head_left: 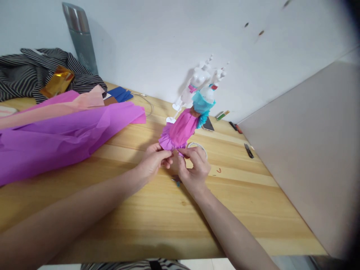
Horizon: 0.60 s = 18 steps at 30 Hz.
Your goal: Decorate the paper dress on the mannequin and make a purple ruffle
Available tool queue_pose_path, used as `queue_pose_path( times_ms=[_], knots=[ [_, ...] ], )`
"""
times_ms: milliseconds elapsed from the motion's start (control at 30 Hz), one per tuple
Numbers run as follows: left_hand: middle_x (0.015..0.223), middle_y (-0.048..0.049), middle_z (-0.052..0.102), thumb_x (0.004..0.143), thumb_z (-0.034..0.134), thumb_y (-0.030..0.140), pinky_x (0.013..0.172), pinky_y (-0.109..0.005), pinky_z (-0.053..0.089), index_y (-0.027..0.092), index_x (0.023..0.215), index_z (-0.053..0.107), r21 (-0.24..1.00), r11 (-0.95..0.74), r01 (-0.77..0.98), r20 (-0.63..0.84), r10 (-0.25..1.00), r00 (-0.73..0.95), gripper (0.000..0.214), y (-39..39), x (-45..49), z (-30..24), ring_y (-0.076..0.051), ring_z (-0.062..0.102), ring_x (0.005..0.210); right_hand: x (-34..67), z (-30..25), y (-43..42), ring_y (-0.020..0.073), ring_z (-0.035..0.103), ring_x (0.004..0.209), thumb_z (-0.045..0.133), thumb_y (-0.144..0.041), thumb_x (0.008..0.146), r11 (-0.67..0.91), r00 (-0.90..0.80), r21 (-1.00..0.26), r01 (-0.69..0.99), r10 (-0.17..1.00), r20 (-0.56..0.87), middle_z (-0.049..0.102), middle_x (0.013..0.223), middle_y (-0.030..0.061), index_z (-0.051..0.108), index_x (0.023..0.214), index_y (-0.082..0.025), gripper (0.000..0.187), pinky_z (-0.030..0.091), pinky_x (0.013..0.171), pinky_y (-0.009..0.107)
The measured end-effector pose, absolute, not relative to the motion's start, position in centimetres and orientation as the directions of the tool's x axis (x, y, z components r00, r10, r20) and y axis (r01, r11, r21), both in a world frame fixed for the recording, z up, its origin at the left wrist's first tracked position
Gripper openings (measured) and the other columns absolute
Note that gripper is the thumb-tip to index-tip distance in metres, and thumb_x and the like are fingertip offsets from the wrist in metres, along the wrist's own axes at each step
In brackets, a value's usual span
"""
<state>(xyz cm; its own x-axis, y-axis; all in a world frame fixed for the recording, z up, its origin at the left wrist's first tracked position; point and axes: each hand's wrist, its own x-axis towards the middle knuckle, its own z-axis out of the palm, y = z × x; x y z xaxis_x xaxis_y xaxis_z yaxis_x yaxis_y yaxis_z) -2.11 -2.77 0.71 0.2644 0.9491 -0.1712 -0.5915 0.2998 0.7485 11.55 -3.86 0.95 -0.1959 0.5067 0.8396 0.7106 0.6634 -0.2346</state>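
Note:
A small white mannequin (208,93) stands upright in front of me, dressed in crepe paper. Its top is turquoise, and its skirt (182,127) is pink with a purple ruffle (165,137) round the lower edge. My left hand (156,161) is closed at the ruffle's near edge, thumb and forefinger pinching the paper. Just to its right, my right hand (195,165) pinches the same ruffle, its fingers curled. The fingertips almost meet. Behind the right hand a roll of white tape (203,147) is partly hidden. A second white mannequin (198,77) with a pink neckband stands behind.
Purple crepe paper (70,131) spreads over the table's left side, near a striped cloth (17,73) and a grey bottle (83,45). A phone (208,124), a green pen-like item (223,115) and a black cutter (248,150) lie to the right, before a side panel (303,131).

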Motion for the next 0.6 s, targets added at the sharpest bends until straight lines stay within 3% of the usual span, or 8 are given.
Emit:
queue_pose_path(
  times_ms=[300, 600],
  knots=[
    [0.049, 0.0013, 0.057, 0.064, 0.064, 0.012, 0.042, -0.019, 0.034, 0.012, 0.069, 0.060, 0.772, 0.314, -0.553, -0.210, 0.947, 0.244, 0.006, -2.66, -2.15, 0.63, -0.008, 0.050, 0.043, 11.75, 0.78, -3.95, 0.0163, 0.053, 0.068, 0.057, -0.011, 0.082, 0.639, -0.116, -0.370, 0.675, 0.586, 0.802, 0.059, 0.072, 0.0022, 0.061, 0.083, -0.019, 0.009, 0.044, 0.065, 0.033],
    [0.054, 0.0012, 0.058, 0.062, 0.068, 0.015, 0.042, -0.018, 0.034, 0.012, 0.067, 0.061, 0.727, 0.339, -0.597, -0.211, 0.938, 0.276, 0.009, -2.78, -2.32, 0.82, -0.007, 0.050, 0.045, 11.71, 0.95, -3.87, 0.0160, 0.053, 0.068, 0.056, -0.008, 0.082, 0.649, -0.118, -0.375, 0.662, 0.584, 0.803, 0.059, 0.073, 0.0027, 0.062, 0.088, -0.018, 0.013, 0.044, 0.065, 0.033]
  ],
)
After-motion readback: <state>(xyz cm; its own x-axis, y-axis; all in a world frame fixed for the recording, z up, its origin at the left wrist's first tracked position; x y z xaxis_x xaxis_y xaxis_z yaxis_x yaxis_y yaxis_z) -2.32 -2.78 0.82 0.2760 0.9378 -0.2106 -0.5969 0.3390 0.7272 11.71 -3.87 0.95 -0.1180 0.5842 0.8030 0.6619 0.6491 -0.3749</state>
